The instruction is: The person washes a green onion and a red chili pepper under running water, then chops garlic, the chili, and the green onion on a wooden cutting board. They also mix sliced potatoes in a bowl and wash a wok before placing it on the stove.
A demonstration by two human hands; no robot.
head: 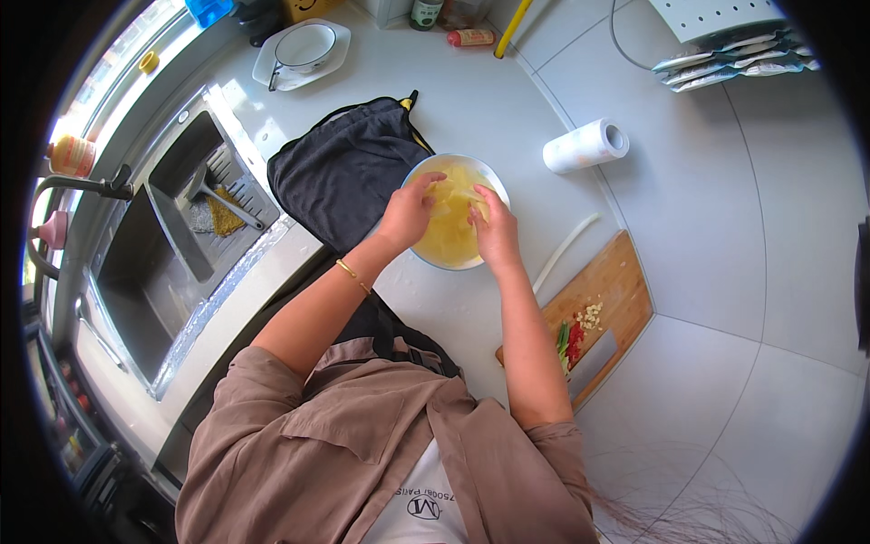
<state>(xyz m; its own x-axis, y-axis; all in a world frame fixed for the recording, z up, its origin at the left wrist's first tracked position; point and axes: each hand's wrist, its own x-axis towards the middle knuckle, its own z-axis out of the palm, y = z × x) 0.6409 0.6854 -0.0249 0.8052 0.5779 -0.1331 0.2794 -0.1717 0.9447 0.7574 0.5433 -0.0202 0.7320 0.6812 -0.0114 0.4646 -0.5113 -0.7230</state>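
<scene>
A round white bowl with a blue rim (501, 178) stands on the counter before me. Thin, pale yellow slices (445, 234), perhaps potato, fill it in a yellowish liquid or mass. My left hand (409, 212) reaches over the bowl's left side, its fingers curled on some of the slices. From the right, my right hand (496, 228) grips slices between thumb and fingers, opposite the left. A few pale pieces show between the two hands. Partly beneath the bowl's left edge, or just beside it, lies a dark grey cloth (346, 166) with black edging.
At right, a wooden cutting board (622, 279) holds a knife (593, 364), chopped garlic (589, 317), red pepper (575, 342) and green pieces. A pale strip (565, 250) and paper towel roll (578, 148) lie nearby. Left is a sink (136, 272); behind, a plate (333, 64) bears a bowl (306, 47).
</scene>
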